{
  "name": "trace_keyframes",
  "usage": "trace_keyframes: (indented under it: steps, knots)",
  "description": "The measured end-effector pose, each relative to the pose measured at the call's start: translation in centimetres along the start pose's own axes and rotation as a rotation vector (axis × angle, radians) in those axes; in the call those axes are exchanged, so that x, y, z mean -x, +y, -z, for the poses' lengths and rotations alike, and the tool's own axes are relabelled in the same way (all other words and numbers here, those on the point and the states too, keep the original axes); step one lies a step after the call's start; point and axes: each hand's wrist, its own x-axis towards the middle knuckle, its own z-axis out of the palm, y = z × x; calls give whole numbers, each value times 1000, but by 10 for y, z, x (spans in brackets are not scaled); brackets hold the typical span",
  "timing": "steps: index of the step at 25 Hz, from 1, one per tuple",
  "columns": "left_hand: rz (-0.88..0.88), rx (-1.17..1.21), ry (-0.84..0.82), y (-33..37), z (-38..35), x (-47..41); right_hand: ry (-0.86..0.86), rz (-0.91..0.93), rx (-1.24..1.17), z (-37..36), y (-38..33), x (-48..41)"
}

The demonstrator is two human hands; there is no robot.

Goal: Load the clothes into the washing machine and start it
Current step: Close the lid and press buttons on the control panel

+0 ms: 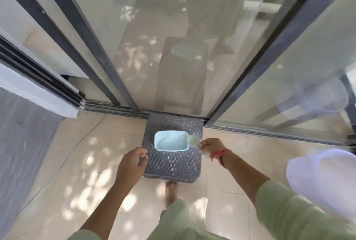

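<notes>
I see glass sliding doors [173, 47] filling the upper frame above a pale tiled floor [77, 162]; at lower centre a grey woven basket [173, 164] stands against the door track, with a pale blue tub [155, 140] resting on its lid. The left hand [133, 162] hovers at the basket's left edge, fingers loosely curled and holding nothing; the right hand [212, 146] pinches a small clear scoop [193, 140] at the tub's right rim.

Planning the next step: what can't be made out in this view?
Head view:
- White rounded object: blurred, cut off by the right edge; washing machine or not, unclear.
- Pale blue rectangular tub: contents washed out by blur.
- Small translucent item: partly covered by the right hand.
</notes>
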Motion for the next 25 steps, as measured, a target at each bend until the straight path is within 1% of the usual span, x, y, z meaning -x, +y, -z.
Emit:
trace_keyframes:
  steps: [2, 3, 4, 9, 12, 15, 16, 18, 20, 23, 25]
  knots:
    - [25, -13, -68, -22, -12, -15, -61, 75, 338, -15, -14, -32]
    - [48, -5, -87, -30, -19, -21, -69, 100, 437, -23, -20, -45]
    - [61, 1, -91, -37, -26, -26, -66, 127, 501, -32, -22, -58]
    - [86, 11, -122, -49, -53, -41, 57, 245, 736, -74, -22, -104]
    - [30, -57, -128, -55, -59, -43, 140, 326, 826, -88, -13, -118]
    - [-5, -111, -113, -59, -60, -43, 249, 481, 1058, -99, 1, -124]
    - [-8, -120, -108, -63, -60, -44, 286, 514, 1091, -101, 4, -124]
    - [-17, -142, -104, -66, -61, -44, 329, 557, 1099, -102, 6, -124]
    - [-33, -167, -91, -62, -60, -43, 346, 600, 1048, -96, 2, -117]
    - [-46, -150, -88, -45, -60, -38, 488, 701, 853, -74, 2, -83]
    - [-52, -127, -104, -27, -61, -32, 596, 736, 726, -57, 16, -47]
